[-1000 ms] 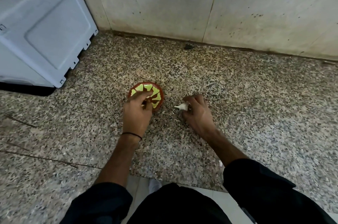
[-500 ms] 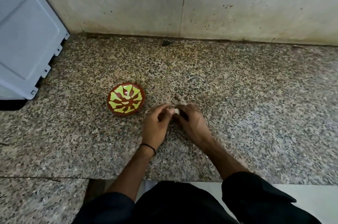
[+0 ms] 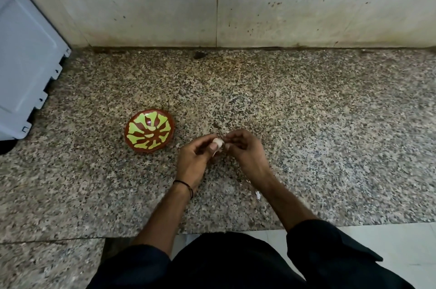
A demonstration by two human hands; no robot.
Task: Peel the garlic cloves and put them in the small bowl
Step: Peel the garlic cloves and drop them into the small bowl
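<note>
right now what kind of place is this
Probably a home kitchen counter: speckled granite slab against a splattered tiled wall, with a garlic clove being peeled beside a small bowl.

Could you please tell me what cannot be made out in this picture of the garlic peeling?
Head view, garlic clove: largely covered by the fingers of the left hand and right hand; remaining skin cannot be judged.
Head view, small bowl: too small to tell any clove from its pattern.
Head view, grey appliance: cut off by the left edge.
</note>
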